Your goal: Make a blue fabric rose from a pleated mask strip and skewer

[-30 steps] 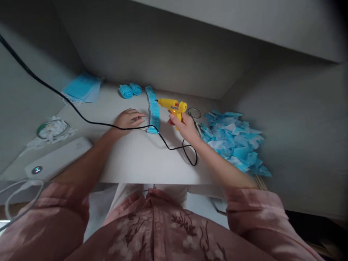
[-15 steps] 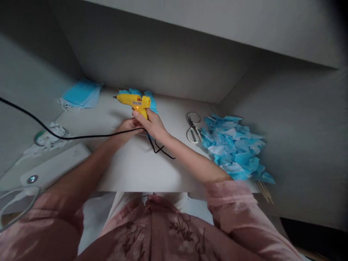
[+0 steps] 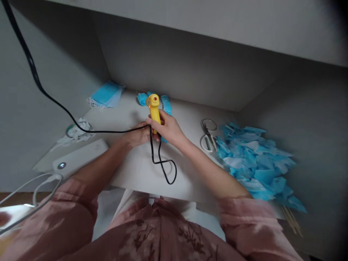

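My right hand (image 3: 172, 127) is wrapped round the handle of a yellow glue gun (image 3: 154, 112), above the white table. Its back end faces me and a small orange light glows on its side. A black cord (image 3: 108, 131) runs from the handle, loops over the table and passes across my left hand (image 3: 138, 136). That hand is closed just left of the handle, its fingertips partly hidden behind gun and cord. What it grips cannot be made out. Pleated blue mask-fabric pieces (image 3: 166, 104) lie beyond the gun.
Blue face masks (image 3: 106, 93) lie at the back left. White-handled scissors (image 3: 208, 139) and a heap of blue cut fabric (image 3: 252, 156) are on the right, with thin wooden sticks (image 3: 292, 219) below. A white power bank (image 3: 81, 157) and white straps (image 3: 81, 127) lie left.
The glue gun has turned from pointing left to pointing away from me, its handle now more upright. The cord's loop hangs lower, and the whole view has shifted.
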A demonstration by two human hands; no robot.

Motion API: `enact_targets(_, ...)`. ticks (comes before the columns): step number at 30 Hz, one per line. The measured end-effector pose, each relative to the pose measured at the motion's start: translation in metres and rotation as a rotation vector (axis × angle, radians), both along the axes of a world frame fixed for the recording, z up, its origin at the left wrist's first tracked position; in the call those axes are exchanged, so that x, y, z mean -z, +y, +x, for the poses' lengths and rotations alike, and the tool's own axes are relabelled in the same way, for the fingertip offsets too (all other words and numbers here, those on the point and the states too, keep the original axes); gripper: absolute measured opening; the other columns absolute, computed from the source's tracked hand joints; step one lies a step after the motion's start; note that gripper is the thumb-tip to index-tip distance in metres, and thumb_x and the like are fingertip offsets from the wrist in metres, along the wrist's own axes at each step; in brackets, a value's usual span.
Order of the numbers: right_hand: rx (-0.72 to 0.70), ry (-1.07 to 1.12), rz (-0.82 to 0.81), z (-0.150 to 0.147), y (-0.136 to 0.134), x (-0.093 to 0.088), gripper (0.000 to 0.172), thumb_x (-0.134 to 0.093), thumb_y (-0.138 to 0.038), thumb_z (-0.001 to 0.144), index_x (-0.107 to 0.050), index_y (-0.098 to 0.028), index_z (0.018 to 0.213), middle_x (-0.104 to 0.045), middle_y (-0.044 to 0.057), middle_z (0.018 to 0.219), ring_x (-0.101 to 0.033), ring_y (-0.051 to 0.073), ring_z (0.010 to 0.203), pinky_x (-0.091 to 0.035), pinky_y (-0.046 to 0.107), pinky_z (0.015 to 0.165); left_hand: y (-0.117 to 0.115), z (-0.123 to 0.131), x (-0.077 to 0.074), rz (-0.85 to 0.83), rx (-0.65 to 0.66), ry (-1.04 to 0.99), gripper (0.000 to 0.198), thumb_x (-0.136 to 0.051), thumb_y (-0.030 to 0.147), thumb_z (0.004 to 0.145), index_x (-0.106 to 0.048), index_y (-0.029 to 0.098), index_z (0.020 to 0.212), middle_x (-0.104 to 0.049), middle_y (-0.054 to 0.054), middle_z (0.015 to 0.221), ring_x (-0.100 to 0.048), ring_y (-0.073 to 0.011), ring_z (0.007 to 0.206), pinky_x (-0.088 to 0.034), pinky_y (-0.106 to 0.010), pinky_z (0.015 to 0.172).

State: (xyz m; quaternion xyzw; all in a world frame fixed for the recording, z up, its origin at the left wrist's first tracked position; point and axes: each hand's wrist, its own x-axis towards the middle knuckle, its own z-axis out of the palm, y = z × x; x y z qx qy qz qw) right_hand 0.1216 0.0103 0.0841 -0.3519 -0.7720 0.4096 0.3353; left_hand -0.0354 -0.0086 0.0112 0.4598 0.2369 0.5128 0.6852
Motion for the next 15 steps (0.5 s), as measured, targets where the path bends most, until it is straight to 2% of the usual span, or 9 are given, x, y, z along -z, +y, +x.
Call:
enact_targets(4, -0.012, -0.002, 0.033, 0.002, -0.007, -0.003, 0.041, -0.071, -0.049, 0.09, -0.064, -0.026, 0.123, -0.075, 0.004, 0.112, -0.073, 0.024, 0.101, -0.061, 0.038, 0.085, -0.002, -0.001, -0.004, -0.008, 0.024, 0.054, 0.046, -0.094, 0.05, 0.069, -0.075, 0.015, 0.092, -0.071, -0.006, 0.083, -0.072, -0.0229, 0.084, -0.058, -0.032, 0.072)
enact_targets(7, -0.022, -0.02, 0.088, 0.004, -0.013, -0.007, 0.041, -0.071, -0.047, 0.09, -0.063, -0.027, 0.126, -0.075, 0.004, 0.112, -0.074, 0.025, 0.105, -0.061, 0.038, 0.084, -0.001, -0.001, 0.001, -0.004, 0.042, 0.079, 0.042, -0.092, 0.049, 0.069, -0.075, 0.017, 0.09, -0.07, -0.007, 0.081, -0.072, -0.0255, 0.091, -0.058, -0.032, 0.072)
enact_targets(11, -0.008, -0.019, 0.165, 0.004, -0.018, -0.008, 0.04, -0.07, -0.046, 0.091, -0.064, -0.028, 0.126, -0.075, 0.004, 0.113, -0.073, 0.025, 0.106, -0.061, 0.038, 0.084, 0.001, -0.002, 0.009, 0.028, 0.062, 0.08, 0.046, -0.091, 0.054, 0.069, -0.076, 0.017, 0.093, -0.069, -0.006, 0.079, -0.07, -0.0229, 0.083, -0.056, -0.031, 0.069)
enact_targets(15, -0.013, -0.05, 0.178, 0.009, -0.019, -0.005, 0.041, -0.065, -0.051, 0.094, -0.065, -0.025, 0.127, -0.077, 0.005, 0.113, -0.073, 0.024, 0.102, -0.06, 0.037, 0.084, -0.001, -0.002, 0.004, 0.049, 0.042, 0.116, 0.048, -0.094, 0.051, 0.068, -0.074, 0.014, 0.09, -0.068, -0.005, 0.076, -0.065, -0.0168, 0.071, -0.055, -0.031, 0.072)
